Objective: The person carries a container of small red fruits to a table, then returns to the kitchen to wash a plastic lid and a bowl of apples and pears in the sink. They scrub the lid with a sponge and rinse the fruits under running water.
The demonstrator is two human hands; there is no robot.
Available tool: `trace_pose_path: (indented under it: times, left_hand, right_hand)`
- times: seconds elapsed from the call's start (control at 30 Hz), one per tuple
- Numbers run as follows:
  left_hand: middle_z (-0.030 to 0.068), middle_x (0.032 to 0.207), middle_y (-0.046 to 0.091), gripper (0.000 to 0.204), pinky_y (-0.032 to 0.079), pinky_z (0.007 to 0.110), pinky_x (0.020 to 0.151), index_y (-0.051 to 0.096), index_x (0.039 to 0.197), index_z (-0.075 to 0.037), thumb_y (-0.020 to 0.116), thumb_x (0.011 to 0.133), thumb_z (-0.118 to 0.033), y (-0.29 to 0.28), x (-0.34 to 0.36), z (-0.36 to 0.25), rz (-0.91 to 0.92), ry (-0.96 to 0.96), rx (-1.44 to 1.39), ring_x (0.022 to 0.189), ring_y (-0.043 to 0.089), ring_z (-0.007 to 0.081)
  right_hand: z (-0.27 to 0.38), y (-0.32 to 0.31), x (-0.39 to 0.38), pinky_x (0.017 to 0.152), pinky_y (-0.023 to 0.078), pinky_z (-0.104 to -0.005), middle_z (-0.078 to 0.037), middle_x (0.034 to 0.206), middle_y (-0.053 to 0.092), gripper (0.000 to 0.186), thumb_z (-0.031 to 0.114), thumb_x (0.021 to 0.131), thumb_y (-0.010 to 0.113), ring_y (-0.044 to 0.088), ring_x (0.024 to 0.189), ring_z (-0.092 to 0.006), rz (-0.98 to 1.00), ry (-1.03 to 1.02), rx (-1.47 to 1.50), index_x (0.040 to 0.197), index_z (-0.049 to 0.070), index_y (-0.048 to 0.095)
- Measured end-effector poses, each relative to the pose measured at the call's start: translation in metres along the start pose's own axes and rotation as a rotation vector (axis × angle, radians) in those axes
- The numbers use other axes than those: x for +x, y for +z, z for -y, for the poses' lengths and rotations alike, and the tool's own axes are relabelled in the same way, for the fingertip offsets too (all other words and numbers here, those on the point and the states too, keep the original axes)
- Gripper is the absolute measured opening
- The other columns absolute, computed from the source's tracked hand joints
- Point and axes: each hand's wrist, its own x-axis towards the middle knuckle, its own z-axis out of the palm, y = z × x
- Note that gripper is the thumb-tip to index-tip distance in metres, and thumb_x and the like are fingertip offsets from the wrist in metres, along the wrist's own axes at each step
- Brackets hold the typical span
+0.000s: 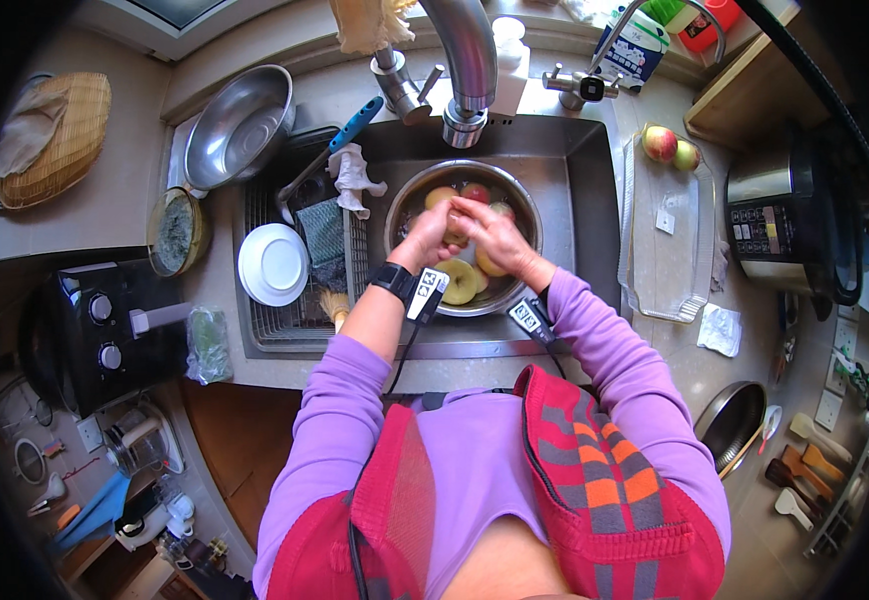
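Observation:
A round metal bowl point(392, 215) stands in the sink with several red and yellow-green apples point(458, 281) in it. Over the bowl, my left hand point(429, 236) and my right hand point(498, 237) meet, fingers curved inward and tips together at the top. Between them they hold an apple point(458, 238), of which only a small yellowish part shows; the fingers cover the rest. Other apples sit around and below my hands, one red point(475, 194) at the far side of the bowl.
The faucet point(465, 115) hangs just beyond the bowl. Left in the sink is a dish rack point(255, 215) with a white bowl point(274, 264) and a blue-handled brush point(355, 125). To the right, a clear tray point(667, 270) holds two apples point(661, 144). A steel basin point(240, 127) leans at the back left.

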Motion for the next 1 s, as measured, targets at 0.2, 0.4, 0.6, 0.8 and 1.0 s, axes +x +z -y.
trace_pose_path:
  times: [0.2,0.4,0.6,0.8,1.0]
  left_hand:
    - [0.0081,0.060,0.055,0.044,0.040,0.027,0.039,0.055,0.082,-0.008,0.033,0.089,-0.046,0.056,-0.015,0.024,-0.399,0.383,0.347,0.046,0.052,0.0168]
    - [0.0041,0.055,0.051,0.055,0.033,0.023,0.036,0.057,0.086,-0.004,0.035,0.089,-0.055,0.060,-0.026,0.027,-0.296,0.423,0.137,0.040,0.042,0.0105]
    - [0.0011,0.083,0.054,0.022,0.039,0.018,0.050,0.050,0.104,-0.015,0.040,0.095,-0.031,0.051,-0.046,0.022,0.330,0.345,-0.250,0.061,0.047,0.0084]
    - [0.0077,0.095,0.055,0.020,0.047,0.029,0.067,0.050,0.106,-0.009,0.039,0.093,-0.019,0.044,-0.045,0.020,0.276,0.253,-0.387,0.080,0.055,0.0182]
    - [0.0075,0.100,0.055,0.024,0.047,0.030,0.071,0.049,0.112,-0.011,0.040,0.093,-0.023,0.041,-0.041,0.028,0.507,0.268,-0.436,0.085,0.055,0.0180]
  right_hand:
    - [-0.008,0.023,-0.005,0.069,0.047,-0.0341,-0.018,0.081,0.063,0.034,0.030,0.086,0.049,0.062,0.074,-0.0270,-0.418,0.177,-0.122,0.092,0.000,0.063]
    - [-0.020,0.014,0.007,0.083,0.042,-0.0302,-0.012,0.096,0.062,0.032,0.025,0.090,0.043,0.056,0.094,-0.0223,-0.321,0.249,0.301,0.096,-0.001,0.061]
    - [0.007,0.007,0.002,0.074,0.047,-0.0287,-0.009,0.083,0.062,0.032,0.025,0.091,0.041,0.058,0.074,-0.0158,-0.312,0.442,0.780,0.087,0.000,0.061]
    - [0.021,0.008,-0.001,0.065,0.045,-0.0256,-0.007,0.077,0.062,0.029,0.023,0.086,0.047,0.056,0.070,-0.0128,-0.315,0.269,0.489,0.081,0.000,0.064]
    - [0.020,0.008,-0.003,0.066,0.045,-0.0249,-0.007,0.078,0.063,0.030,0.023,0.088,0.046,0.056,0.070,-0.0122,-0.331,0.314,0.529,0.082,-0.001,0.064]
